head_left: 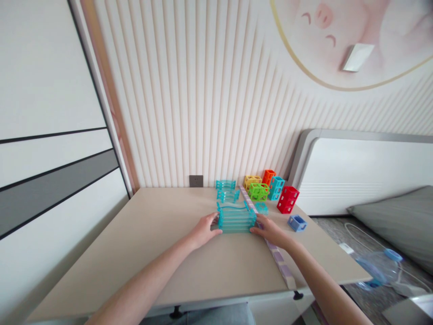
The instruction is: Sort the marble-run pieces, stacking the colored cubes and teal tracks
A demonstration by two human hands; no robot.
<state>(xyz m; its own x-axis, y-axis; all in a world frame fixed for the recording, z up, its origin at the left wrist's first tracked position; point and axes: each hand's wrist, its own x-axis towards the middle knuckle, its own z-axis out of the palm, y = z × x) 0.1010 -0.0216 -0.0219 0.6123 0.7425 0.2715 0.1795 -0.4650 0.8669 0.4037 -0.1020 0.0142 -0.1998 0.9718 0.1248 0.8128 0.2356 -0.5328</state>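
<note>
A bundle of clear turquoise track pieces (236, 219) lies on the beige table (162, 253). My left hand (204, 230) presses against its left end, fingers curled round it. At the bundle's right end my right hand (270, 230) does the same, so the bundle is squeezed between both hands. Two more turquoise track pieces (227, 190) lie behind, toward the wall.
Coloured open cube blocks stand at the back right: yellow (252, 181), green (259, 191), orange (268, 176), teal (276, 187), red (287, 199). A small blue block (297, 223) lies apart. A purple-and-white strip (275, 250) runs to the front edge. A bed (389, 216) is at right.
</note>
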